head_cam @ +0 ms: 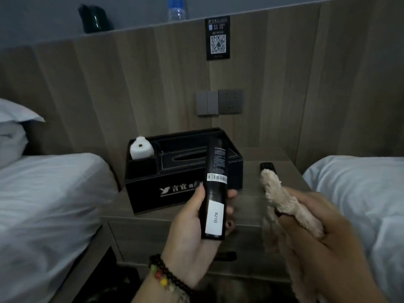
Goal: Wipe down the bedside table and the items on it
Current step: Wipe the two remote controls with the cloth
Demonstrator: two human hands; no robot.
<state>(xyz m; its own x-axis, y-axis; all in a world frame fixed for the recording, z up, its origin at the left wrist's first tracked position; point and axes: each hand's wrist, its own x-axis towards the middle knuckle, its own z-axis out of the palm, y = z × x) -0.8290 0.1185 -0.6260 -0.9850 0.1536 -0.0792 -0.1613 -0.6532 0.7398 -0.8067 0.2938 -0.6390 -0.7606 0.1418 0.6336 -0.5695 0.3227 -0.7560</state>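
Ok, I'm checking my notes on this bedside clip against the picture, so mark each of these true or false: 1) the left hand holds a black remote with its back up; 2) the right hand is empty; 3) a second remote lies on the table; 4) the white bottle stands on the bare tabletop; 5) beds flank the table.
1. True: the left hand grips the black remote, label side up.
2. False: the right hand holds a beige cloth.
3. True: a second remote lies on the bedside table, partly behind the cloth.
4. False: the white bottle stands in a compartment of the black organiser box.
5. True: white bedding lies on both sides.
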